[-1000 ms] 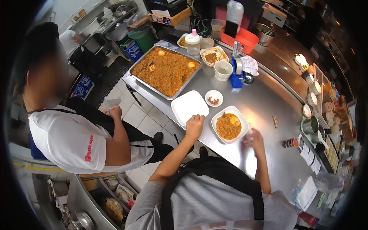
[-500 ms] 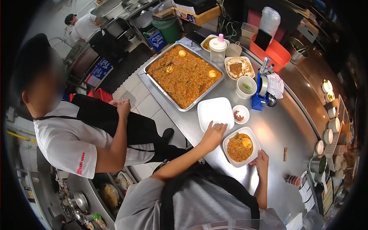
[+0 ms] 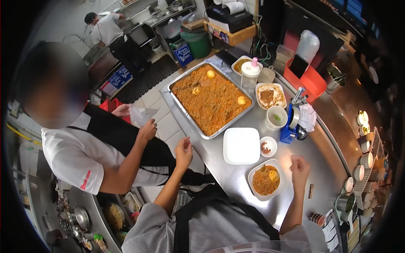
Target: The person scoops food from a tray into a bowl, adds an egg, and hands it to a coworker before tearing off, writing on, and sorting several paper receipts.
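My left hand (image 3: pixel 184 152) is raised in the air left of the steel counter's edge, its fingers loosely curled with nothing visible in them. Right of the bowl of orange-brown rice topped with a boiled egg (image 3: pixel 265 181), my right hand (image 3: pixel 300 168) hovers apart from it, fingers bent and nothing in them. Beyond the bowl lies an empty white square dish (image 3: pixel 241 146). Beside that dish sits a small white cup (image 3: pixel 273 142) with reddish bits. A big steel tray of the same rice (image 3: pixel 219 101), with a few eggs on it, stands at the counter's far left.
A co-worker (image 3: pixel 114 147) stands at the left, hands around a clear plastic bag (image 3: pixel 140 115). At the back are a squeeze bottle (image 3: pixel 249 76), a sauce-smeared bowl (image 3: pixel 271 96), a cup with green bits (image 3: pixel 276 117), a blue holder (image 3: pixel 288 133) and a red bin (image 3: pixel 310 82).
My left hand has moved away from the white square dish to the left. My right hand has let go of the rice bowl and lifted. The co-worker now shows a plastic bag.
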`<action>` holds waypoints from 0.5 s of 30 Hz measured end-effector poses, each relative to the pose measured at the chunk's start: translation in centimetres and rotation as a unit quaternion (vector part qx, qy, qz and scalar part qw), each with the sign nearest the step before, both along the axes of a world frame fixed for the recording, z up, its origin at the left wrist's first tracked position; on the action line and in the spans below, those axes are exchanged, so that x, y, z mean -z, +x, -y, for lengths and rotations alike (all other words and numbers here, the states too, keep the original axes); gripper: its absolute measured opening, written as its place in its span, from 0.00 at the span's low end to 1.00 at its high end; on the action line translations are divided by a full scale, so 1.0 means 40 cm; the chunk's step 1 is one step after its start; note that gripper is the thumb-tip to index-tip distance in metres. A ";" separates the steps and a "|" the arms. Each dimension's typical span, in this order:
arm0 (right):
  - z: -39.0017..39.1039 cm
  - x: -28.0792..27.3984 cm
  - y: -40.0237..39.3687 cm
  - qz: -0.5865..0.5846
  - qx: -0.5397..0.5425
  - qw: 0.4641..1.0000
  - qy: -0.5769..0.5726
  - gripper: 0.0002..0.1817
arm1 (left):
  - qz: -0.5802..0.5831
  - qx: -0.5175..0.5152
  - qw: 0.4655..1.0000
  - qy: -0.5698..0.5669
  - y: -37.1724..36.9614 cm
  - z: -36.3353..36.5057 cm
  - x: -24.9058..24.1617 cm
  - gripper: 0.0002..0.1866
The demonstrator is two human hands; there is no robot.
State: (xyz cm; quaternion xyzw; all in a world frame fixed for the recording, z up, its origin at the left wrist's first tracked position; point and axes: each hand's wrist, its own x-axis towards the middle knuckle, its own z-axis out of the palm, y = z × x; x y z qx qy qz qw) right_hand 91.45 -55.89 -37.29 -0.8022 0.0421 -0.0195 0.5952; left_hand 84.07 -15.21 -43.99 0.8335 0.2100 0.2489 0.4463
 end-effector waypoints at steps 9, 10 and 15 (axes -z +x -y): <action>-0.244 -0.142 0.024 0.142 -0.127 0.982 -0.013 0.04 | 0.193 0.099 0.974 -0.067 0.344 -0.050 -0.187 0.11; -0.255 -0.137 0.022 0.147 -0.118 0.982 -0.020 0.04 | 0.209 0.134 0.965 -0.085 0.427 -0.068 -0.221 0.11; -0.238 -0.129 -0.072 0.032 -0.013 0.999 0.020 0.03 | 0.340 0.234 0.910 -0.042 0.798 -0.092 -0.419 0.12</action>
